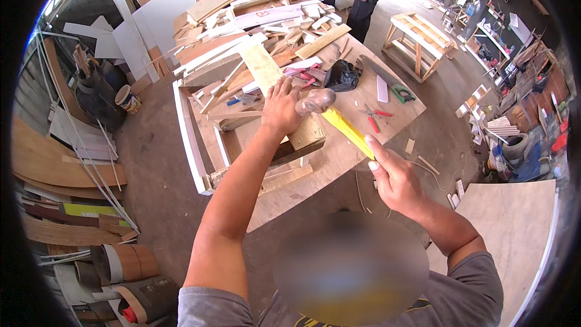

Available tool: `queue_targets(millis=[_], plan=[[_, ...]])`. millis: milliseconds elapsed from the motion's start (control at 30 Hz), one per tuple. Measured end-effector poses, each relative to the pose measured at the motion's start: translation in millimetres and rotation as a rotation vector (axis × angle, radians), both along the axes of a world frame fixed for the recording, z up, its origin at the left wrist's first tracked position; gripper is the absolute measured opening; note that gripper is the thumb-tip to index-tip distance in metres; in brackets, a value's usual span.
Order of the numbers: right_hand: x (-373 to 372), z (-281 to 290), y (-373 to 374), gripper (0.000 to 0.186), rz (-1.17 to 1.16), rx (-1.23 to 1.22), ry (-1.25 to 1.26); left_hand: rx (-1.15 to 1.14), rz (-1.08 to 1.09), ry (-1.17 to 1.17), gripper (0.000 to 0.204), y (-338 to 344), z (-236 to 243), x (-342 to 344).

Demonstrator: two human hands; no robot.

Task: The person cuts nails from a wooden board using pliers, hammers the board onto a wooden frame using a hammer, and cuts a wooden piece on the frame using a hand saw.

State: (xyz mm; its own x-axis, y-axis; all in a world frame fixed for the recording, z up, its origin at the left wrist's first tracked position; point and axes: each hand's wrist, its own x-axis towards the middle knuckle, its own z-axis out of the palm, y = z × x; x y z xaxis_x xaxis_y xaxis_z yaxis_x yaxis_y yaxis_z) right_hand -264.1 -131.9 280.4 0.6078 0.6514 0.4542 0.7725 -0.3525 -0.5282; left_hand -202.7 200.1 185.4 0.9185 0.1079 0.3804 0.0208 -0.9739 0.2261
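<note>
Hammer (346,128), yellow handle and rounded metal head, in the right hand (393,175), over a plywood worktop (330,158).
Long axis slanting from the person's right forward and to the left, head at the far left end; right hand closed round the near end of the handle, so that most of the handle and the head extend beyond the grip, away from the person. Head just beside the left hand (282,106); contact cannot be told. Left hand laid over a pale wooden board (260,63), fingers close together; whether it clamps the board cannot be told. Board's long axis runs forward and slightly left. Also on the worktop: red-handled pliers (373,125), near the hammer; black plastic bag (343,77), farther off.
</note>
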Motion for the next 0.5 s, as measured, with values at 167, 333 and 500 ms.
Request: queue_targets(millis=[167, 333, 500], plan=[[12.6, -15.2, 0.9, 0.059, 0.037, -0.393, 0.030, -0.032, 0.021, -0.012, 0.045, 9.8, -10.9, 3.5], [4.9, -17.3, -6.5, 0.061, 0.023, -0.353, 0.012, -0.045, -0.029, -0.073, 0.039, 2.1, -1.9, 3.5], [2.8, 0.2, -0.2, 0.063, 0.048, -0.301, 0.021, -0.018, -0.011, -0.047, 0.038, 13.1, -12.5, 4.8]])
